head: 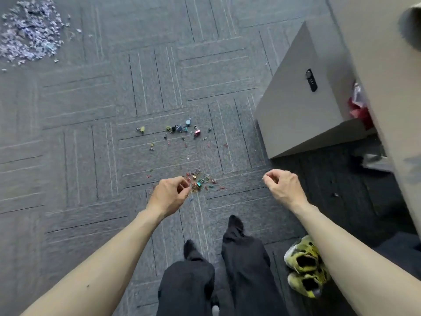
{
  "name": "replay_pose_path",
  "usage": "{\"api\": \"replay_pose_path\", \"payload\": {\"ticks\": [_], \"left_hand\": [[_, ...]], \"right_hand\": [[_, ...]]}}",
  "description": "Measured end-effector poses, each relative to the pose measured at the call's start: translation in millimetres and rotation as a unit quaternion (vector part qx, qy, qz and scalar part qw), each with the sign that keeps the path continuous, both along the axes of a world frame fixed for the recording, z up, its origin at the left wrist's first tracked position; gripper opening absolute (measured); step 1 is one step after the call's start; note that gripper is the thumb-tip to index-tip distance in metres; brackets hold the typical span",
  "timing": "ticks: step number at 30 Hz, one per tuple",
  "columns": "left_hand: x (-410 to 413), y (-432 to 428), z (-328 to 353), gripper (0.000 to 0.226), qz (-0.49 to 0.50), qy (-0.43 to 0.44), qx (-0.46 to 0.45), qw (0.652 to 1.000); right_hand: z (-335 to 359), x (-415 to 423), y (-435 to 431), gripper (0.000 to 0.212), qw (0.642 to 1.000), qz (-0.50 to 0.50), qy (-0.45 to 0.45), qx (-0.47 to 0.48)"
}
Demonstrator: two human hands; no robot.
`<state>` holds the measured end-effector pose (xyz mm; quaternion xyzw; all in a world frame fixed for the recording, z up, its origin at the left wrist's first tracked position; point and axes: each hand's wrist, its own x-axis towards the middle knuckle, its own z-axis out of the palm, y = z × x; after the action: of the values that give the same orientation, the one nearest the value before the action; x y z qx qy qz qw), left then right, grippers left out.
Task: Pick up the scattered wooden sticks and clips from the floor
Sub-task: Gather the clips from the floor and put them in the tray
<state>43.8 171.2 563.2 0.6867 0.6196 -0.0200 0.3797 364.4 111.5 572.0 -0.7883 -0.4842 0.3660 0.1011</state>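
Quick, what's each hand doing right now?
Left hand: fingers curled, contents cannot be told.
Right hand: fingertips pinched together, contents cannot be told.

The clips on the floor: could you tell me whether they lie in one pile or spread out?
Spread out. A dense cluster appears beside the left hand, binder clips lie farther off, strays between.

The left hand (170, 195) overlaps part of the paper clip pile (201, 182). Its curled fingers face away, so whether they pinch a clip cannot be told — likewise the right hand (282, 185). The right forearm hides part of the yellow-green shoes (303, 261). The shredded paper heap (27, 30) runs off the left edge. A red item (361, 110) sits half hidden behind the desk panel (376, 65) — unidentifiable.
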Motion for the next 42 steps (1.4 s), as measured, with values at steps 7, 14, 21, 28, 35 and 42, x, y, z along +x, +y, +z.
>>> {"api": "replay_pose_path", "payload": {"ticks": [7,14,21,28,35,42], "left_hand": [[-22,-9,-137,0.007,0.034,0.023,-0.057,0.998],[-58,-22,-303,0.006,0.040,0.051,-0.091,0.994],[-77,-46,-450,0.023,-0.042,0.091,-0.118,0.988],[-70,-73,-554,0.053,-0.321,0.139,-0.049,0.936],[-90,-82,-610,0.060,-0.425,0.125,0.000,0.897],[-91,-47,-627,0.062,-0.411,0.121,0.070,0.901]], "right_hand": [[-148,-57,23,0.014,0.988,0.140,0.007,-0.068],[-318,-115,32,0.017,0.968,0.235,-0.014,-0.090],[-470,-130,28,0.013,0.957,0.235,-0.062,-0.156],[-571,-110,12,0.026,0.944,0.211,-0.150,-0.203],[-611,-93,28,0.012,0.956,0.241,-0.124,-0.113],[-624,-109,64,0.008,0.938,0.332,-0.090,-0.054]]}}
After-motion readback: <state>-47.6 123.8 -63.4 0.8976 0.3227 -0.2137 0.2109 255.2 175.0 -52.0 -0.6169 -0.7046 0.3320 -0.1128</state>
